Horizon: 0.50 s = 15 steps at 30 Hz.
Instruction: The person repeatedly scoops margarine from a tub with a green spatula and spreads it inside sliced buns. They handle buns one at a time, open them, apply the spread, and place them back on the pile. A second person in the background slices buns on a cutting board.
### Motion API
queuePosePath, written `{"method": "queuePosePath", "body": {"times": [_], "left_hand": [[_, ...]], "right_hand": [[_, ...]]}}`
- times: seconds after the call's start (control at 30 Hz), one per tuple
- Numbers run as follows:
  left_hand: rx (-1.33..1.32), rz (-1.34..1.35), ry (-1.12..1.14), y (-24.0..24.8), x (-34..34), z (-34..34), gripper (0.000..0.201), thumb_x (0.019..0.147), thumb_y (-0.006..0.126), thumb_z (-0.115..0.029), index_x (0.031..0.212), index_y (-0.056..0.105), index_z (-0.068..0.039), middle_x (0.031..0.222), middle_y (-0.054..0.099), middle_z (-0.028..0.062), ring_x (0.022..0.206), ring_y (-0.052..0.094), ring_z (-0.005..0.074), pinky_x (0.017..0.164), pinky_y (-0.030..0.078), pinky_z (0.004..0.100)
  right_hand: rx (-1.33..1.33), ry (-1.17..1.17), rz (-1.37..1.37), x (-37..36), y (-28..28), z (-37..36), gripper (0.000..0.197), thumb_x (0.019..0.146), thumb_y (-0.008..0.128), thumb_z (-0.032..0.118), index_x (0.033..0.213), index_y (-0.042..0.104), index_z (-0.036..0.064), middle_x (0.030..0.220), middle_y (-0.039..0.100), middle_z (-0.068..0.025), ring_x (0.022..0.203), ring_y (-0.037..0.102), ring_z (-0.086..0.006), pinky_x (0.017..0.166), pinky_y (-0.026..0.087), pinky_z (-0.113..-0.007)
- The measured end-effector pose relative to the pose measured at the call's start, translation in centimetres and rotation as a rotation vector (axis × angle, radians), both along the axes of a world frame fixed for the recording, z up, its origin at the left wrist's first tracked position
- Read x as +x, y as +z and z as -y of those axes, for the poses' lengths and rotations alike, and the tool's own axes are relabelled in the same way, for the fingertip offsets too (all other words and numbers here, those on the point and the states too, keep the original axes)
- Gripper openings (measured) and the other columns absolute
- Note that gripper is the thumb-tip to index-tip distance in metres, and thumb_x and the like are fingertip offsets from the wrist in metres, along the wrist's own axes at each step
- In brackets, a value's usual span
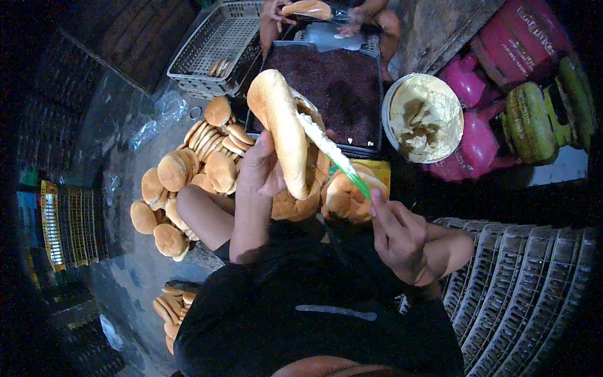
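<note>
My left hand (264,166) is closed around a long, split bread bun (281,129), raised in front of me with its cut side turned to the right. In my right hand (405,235) is a green spreading knife (355,178), gripped by its handle end. Pale cream coats the blade, which reaches into the bun's opening. Round buns (347,198) rest below, close to my lap. To the right stands a round tub of pale cream (449,119), partly scooped out. Beyond the bun lies a tray (380,94) of dark brown crumbs or sprinkles.
Many buns (220,171) are piled on the floor at left, near clear plastic (157,119). Across from me, another person's hands (355,24) are beside a bun. A grey crate (217,38) stands far left, stacked crates (521,283) near right. Pink bags (477,141) lie beyond the tub.
</note>
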<state>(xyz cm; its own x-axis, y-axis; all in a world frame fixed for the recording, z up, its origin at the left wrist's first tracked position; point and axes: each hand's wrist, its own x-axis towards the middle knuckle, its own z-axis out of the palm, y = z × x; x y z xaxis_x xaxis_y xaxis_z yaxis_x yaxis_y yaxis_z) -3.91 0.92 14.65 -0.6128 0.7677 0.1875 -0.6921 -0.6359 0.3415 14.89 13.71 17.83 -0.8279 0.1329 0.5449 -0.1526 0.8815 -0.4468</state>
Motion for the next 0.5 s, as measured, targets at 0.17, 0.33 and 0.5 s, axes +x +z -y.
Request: {"method": "queuePosePath", "body": {"times": [0.17, 0.33, 0.5], "left_hand": [[0.049, 0.077, 0.056, -0.9, -0.4, 0.4, 0.052, 0.083, 0.056, -0.029, 0.124, 0.037, -0.002, 0.116, 0.05, 0.0133, 0.109, 0.048, 0.033, 0.093, 0.041, 0.0447], [0.16, 0.089, 0.06, -0.7, 0.0, -0.1, 0.055, 0.08, 0.06, -0.03, 0.126, 0.037, -0.009, 0.12, 0.048, 0.012, 0.112, 0.046, 0.0326, 0.092, 0.041, 0.0481], [0.129, -0.054, -0.032, -0.3, 0.9, 0.0, 0.07, 0.076, 0.066, -0.026, 0.131, 0.028, -0.007, 0.129, 0.04, 0.0127, 0.124, 0.033, 0.035, 0.099, 0.034, 0.0479]], "right_hand": [[-0.033, 0.03, 0.02, 0.8, -0.5, 0.4, 0.047, 0.07, 0.059, -0.009, 0.116, 0.052, -0.0015, 0.068, 0.058, -0.0112, 0.057, 0.058, -0.0214, 0.051, 0.047, -0.029], [-0.014, 0.047, 0.033, 1.1, -0.7, 0.8, 0.047, 0.07, 0.059, -0.009, 0.116, 0.052, -0.0026, 0.069, 0.059, -0.0102, 0.059, 0.059, -0.0213, 0.054, 0.048, -0.03], [-0.024, 0.014, -0.023, 0.9, -1.1, 1.0, 0.046, 0.071, 0.059, -0.008, 0.116, 0.052, -0.0031, 0.07, 0.059, -0.0109, 0.059, 0.058, -0.0214, 0.053, 0.047, -0.03]]}}
